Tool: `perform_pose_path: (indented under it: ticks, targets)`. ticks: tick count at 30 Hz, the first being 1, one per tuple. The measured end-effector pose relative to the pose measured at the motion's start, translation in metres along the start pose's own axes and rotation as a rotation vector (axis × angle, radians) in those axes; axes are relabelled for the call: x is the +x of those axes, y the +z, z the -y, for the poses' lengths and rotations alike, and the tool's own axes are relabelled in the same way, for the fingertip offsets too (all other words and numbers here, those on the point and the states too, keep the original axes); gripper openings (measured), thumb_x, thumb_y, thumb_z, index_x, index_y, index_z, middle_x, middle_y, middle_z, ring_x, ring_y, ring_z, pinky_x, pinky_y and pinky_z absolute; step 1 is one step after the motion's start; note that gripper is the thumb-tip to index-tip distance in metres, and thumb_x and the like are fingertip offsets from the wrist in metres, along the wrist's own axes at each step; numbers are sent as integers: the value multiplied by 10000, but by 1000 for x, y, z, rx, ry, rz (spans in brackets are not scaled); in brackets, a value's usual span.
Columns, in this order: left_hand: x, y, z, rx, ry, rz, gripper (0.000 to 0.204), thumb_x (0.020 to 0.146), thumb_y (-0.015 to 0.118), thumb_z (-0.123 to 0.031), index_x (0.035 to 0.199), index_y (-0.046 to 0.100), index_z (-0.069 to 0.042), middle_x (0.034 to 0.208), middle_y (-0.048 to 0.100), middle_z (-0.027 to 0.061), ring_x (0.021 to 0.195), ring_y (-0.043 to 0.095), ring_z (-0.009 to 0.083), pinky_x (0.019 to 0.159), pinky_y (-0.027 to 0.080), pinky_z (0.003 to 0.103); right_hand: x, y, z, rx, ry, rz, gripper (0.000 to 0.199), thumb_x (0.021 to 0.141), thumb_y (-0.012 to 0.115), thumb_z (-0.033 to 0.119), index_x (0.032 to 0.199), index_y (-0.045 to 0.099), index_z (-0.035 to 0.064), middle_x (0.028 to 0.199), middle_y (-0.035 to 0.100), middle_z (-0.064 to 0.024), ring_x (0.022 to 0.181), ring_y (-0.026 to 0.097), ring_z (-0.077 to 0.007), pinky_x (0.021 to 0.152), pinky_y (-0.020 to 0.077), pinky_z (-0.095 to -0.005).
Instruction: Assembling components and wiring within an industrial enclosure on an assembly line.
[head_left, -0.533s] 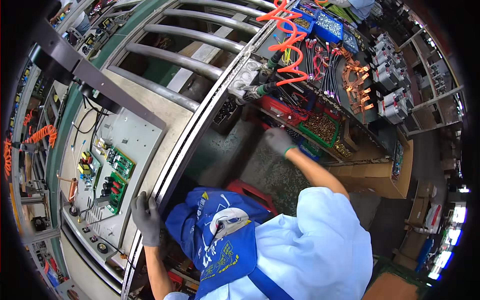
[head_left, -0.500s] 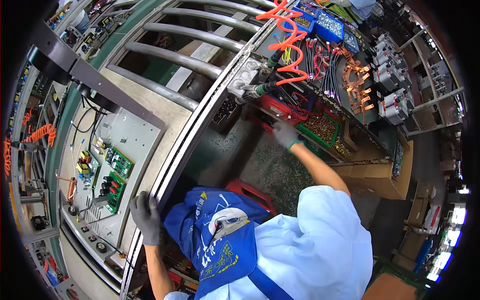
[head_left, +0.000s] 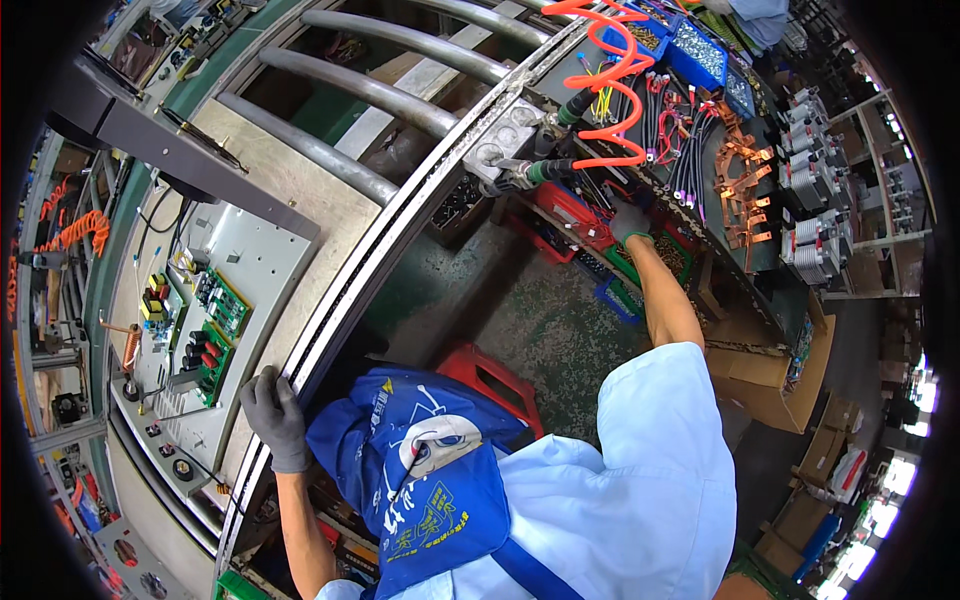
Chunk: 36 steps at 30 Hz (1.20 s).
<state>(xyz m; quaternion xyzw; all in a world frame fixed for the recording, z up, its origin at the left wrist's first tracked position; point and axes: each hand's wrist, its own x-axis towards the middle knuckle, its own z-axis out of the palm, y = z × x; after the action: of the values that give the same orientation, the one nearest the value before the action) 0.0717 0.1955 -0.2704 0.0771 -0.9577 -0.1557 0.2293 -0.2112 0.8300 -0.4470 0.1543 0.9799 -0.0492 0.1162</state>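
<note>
My left hand [head_left: 275, 420], in a grey glove, rests on the metal edge rail [head_left: 322, 345] of the bench with its fingers a little apart and nothing in them. Beside it lies a grey metal panel [head_left: 262, 285] carrying green circuit boards [head_left: 212, 365], coils and thin cables. My right arm is stretched forward under the side bench. There my gloved right hand [head_left: 630, 222] reaches in over a red bin [head_left: 572, 210] with thin red wires, next to a green bin [head_left: 672, 258] of small brass-coloured parts. Its fingertips are hidden among the bin's contents.
A coiled orange air hose [head_left: 632, 110] hangs above the side bench, where copper pieces [head_left: 742, 190], cable bundles [head_left: 690, 150] and blue bins [head_left: 697, 55] lie. Steel rollers [head_left: 365, 92] run beyond the panel. A red plastic stool [head_left: 490, 380] stands on the floor near me.
My right hand has moved right and farther in, from in front of the bins to the red bin. My left hand stays on the rail while the view has shifted slightly.
</note>
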Motion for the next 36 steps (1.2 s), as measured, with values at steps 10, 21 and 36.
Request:
perform_pose_path:
  ticks: [10, 21, 36]
  targets:
    - [-1, 5, 2, 23, 3, -22, 217, 925, 651, -104, 1121, 677, -16, 1006, 609, 168, 919, 618, 331, 815, 509, 404, -37, 21, 0, 72, -222, -223, 207, 851, 592, 212, 1015, 645, 98, 976, 660, -198, 932, 655, -398, 805, 536, -543]
    - [0, -2, -3, 10, 52, -8, 219, 941, 644, -117, 1135, 679, -23, 1019, 601, 166, 930, 607, 328, 822, 507, 408, -44, 12, -49, 375, 360, -630, 216, 919, 590, 286, 952, 628, 75, 941, 687, -222, 861, 683, -401, 742, 541, -520]
    - [-6, -5, -3, -44, 60, -11, 220, 921, 658, -103, 1122, 675, -17, 1033, 615, 154, 983, 578, 329, 862, 474, 420, -200, 40, -120, 504, 281, -801, 167, 838, 549, 5, 999, 579, 39, 1081, 573, -191, 1051, 553, -376, 931, 424, -439]
